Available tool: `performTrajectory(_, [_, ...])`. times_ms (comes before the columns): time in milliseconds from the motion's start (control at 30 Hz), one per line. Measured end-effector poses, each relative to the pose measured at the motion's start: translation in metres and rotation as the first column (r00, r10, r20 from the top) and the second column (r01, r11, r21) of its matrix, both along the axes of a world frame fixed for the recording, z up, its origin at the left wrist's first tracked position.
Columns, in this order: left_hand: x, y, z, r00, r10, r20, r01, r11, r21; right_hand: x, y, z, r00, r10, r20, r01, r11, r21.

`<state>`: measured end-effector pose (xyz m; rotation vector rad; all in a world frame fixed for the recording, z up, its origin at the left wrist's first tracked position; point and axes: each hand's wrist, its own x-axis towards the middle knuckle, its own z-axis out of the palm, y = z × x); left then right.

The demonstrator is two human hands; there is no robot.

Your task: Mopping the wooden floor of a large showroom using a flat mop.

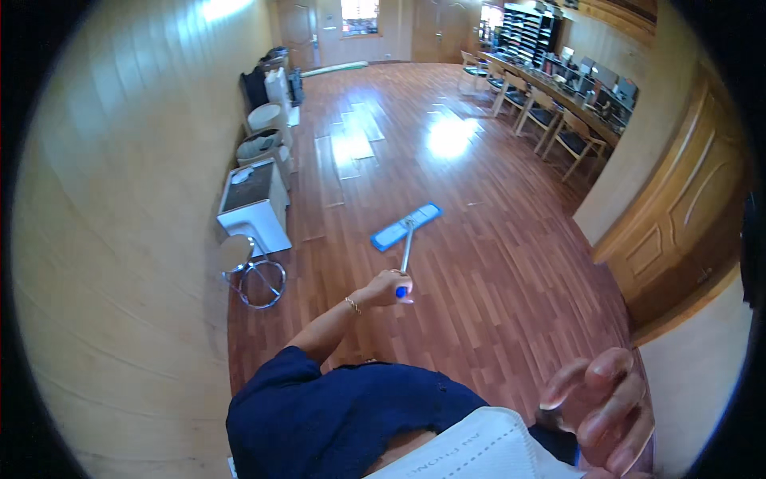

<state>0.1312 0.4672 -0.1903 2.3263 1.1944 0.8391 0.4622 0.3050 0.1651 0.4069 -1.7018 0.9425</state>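
Note:
My left hand (387,288) is closed around the blue-tipped end of a flat mop's handle, out in front of my body. The mop's light blue rectangular head (405,227) lies flat on the wood floor ahead, slanting up to the right, and its silver pole (407,254) runs back to the hand. Close to the camera at the lower right, my right hand (598,407) is raised with its fingers loosely bent and apart. Nothing shows in it. Its palm is partly hidden.
Along the left wall stand a round stool (255,271), a white cabinet (257,211) and several bins (265,117). Chairs (576,140) line a long cluttered desk (590,104) at the right. A wooden door (674,199) is nearer on the right. Some floorboards (345,148) look uneven.

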Motion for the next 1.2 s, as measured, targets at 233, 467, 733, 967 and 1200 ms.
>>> performTrajectory(233, [0.04,-0.104,0.158,0.986,-0.127,-0.111,0.139,0.984,0.108,0.024,-0.019,0.003,0.976,0.183,0.121,-0.168,0.978,-0.126])
performTrajectory(467, [0.055,-0.2,0.244,0.917,-0.39,0.087,0.38,0.919,0.107,0.015,-0.027,0.011,0.956,0.239,0.172,-0.213,0.964,-0.157])
performTrajectory(733, [0.066,-0.231,0.27,0.772,-0.587,0.245,0.576,0.808,0.123,0.03,-0.016,0.003,0.897,0.398,0.194,-0.312,0.879,-0.36])
performTrajectory(967, [0.092,-0.219,0.249,0.675,-0.644,0.361,0.629,0.757,0.174,0.022,-0.022,0.007,0.918,0.365,0.155,-0.3,0.895,-0.331])
performTrajectory(1200, [0.099,-0.221,0.246,0.642,-0.684,0.347,0.654,0.724,0.218,0.001,-0.007,0.015,0.875,0.43,0.221,-0.369,0.889,-0.272])
